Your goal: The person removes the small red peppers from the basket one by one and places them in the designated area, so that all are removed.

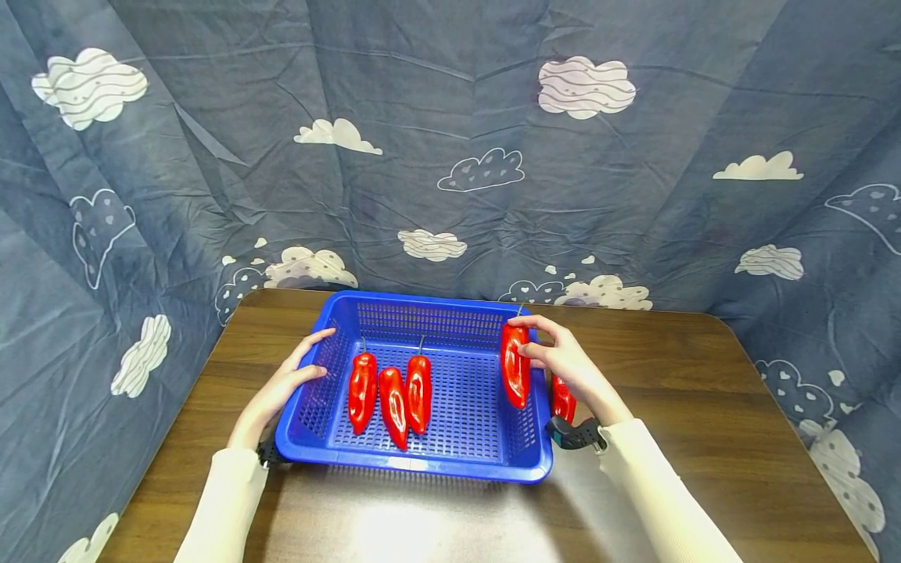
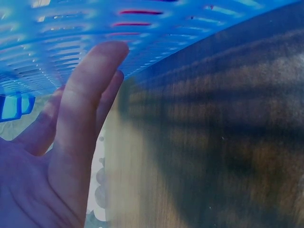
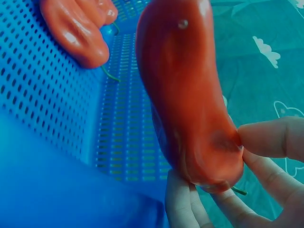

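A blue perforated plastic basket [image 1: 450, 469] stands on the wooden table, with three long red peppers lying in its left half: one [image 1: 362, 391] at the left, one [image 1: 394, 407] in the middle and one [image 1: 419, 395] beside it. My right hand [image 1: 559, 356] pinches another red pepper [image 1: 516, 367] near its stem end, tip downward, at the basket's right side; the right wrist view shows that pepper [image 3: 185, 90] between thumb and fingers. My left hand [image 1: 288, 379] is at the basket's left side, its fingers extended at the rim; in the left wrist view the hand [image 2: 71, 137] is near the slotted wall.
One more red pepper [image 1: 563, 400] lies on the table just right of the basket, partly hidden by my right hand and wrist. The brown wooden table [image 1: 676, 375] extends to both sides. Behind it hangs a grey-blue cloth [image 1: 450, 102] with cloud prints.
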{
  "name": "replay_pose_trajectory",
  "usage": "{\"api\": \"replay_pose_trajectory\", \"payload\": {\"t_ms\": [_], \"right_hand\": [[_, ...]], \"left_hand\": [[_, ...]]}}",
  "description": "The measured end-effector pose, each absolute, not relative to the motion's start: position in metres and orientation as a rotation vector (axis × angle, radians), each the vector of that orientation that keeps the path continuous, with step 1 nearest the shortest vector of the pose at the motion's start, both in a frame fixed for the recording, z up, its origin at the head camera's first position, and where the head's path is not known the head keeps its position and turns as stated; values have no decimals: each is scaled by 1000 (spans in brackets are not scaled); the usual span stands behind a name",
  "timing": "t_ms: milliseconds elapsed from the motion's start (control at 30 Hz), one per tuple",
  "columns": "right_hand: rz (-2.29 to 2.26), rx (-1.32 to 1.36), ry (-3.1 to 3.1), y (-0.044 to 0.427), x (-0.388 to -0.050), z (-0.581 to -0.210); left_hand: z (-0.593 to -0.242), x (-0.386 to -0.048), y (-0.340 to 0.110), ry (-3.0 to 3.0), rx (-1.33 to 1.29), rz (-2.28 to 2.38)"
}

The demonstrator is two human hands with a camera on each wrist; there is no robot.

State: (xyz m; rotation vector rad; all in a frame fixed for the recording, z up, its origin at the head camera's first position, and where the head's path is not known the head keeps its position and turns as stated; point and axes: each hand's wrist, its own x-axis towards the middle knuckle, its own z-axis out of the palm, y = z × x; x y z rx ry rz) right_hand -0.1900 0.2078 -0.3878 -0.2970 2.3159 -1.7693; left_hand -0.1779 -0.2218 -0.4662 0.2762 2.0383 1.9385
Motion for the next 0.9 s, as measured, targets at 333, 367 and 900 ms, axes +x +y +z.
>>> {"api": "replay_pose_trajectory", "payload": {"t_ms": [333,367,900], "right_hand": [[-1806,-253,2284,222,-186,-387],[-1823,-253,2267,224,-186,-387],[-1811,-222,2347,247,-178,-396]], "left_hand": [[-466,-177,-221,2021,282,1960],[-466,-177,-221,2015,282,1964],[-465,-177,-222,2018,280,1948]]}}
